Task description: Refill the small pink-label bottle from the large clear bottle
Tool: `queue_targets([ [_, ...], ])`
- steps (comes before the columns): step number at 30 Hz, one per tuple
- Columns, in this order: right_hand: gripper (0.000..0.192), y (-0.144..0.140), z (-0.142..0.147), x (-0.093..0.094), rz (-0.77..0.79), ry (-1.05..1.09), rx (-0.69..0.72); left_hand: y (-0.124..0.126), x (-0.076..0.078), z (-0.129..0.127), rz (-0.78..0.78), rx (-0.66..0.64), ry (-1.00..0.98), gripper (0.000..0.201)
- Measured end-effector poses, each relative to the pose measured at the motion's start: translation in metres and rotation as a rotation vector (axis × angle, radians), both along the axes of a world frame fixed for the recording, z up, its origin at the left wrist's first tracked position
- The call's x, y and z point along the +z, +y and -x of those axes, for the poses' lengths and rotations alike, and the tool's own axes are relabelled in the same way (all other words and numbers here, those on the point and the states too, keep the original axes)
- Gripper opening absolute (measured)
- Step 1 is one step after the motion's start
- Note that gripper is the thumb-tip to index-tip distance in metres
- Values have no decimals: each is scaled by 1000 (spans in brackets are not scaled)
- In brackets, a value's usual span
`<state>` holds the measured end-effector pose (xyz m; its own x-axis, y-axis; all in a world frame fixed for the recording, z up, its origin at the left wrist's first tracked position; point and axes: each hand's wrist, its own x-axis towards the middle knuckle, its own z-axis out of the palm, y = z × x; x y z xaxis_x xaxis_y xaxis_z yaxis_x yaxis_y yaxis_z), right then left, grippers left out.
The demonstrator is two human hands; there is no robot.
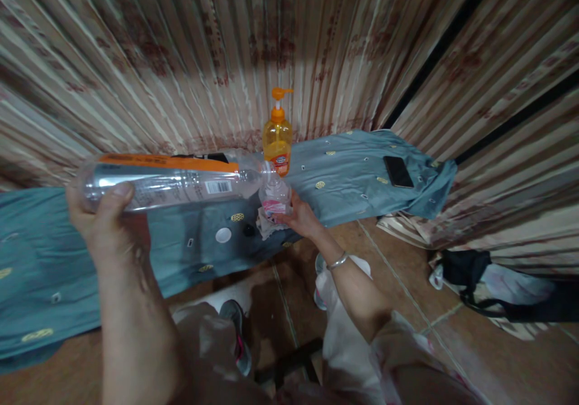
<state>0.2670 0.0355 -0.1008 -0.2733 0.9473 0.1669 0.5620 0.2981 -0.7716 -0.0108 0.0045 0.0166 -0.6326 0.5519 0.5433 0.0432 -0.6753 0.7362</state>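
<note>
My left hand [102,215] grips the base end of a big clear bottle [167,182], laid almost level, its neck pointing right and meeting the mouth of a small bottle [274,197]. My right hand [301,217] wraps that small bottle from the right and steadies it upright at the front edge of the counter [40,272], on a crumpled cloth [265,227]. Both hands are closed on their bottles; neither is free.

The work, as I read it, is pouring from the large bottle into the small one. To do it well, I keep the two mouths lined up and touching, and raise the base end only a little, so the liquid comes as a thin stream. The big bottle looks nearly empty, so what is left may arrive in a sudden gulp. I hold the small bottle plumb and pressed down, because it is light and sits near the edge. I cannot tell its fill level from here, so I watch it closely.

A white cap [223,235] lies just left of the small bottle, a pump bottle [277,137] stands behind it, and a phone [398,171] lies well off to the right.
</note>
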Motion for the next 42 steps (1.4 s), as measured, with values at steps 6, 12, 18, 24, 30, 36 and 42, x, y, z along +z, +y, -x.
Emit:
queue_targets([
  [6,58,0,0,1,6,7,6,2,-4,2,-28,-23,3,40],
  [12,57,0,0,0,-1,17,-2,2,-4,4,-54,-37,-24,41],
  [18,59,0,0,-1,11,14,-2,1,-3,4,-54,-36,-27,42],
  [24,60,0,0,-2,-2,21,-2,1,-4,4,-47,-24,-27,45],
  [30,60,1,0,-4,-8,14,-10,1,-3,4,-62,-34,-41,47],
  [36,56,0,0,-2,16,26,4,2,-3,4,-69,-47,-35,43],
  [42,56,0,0,1,14,-5,-11,1,-2,2,-88,-62,-14,43],
])
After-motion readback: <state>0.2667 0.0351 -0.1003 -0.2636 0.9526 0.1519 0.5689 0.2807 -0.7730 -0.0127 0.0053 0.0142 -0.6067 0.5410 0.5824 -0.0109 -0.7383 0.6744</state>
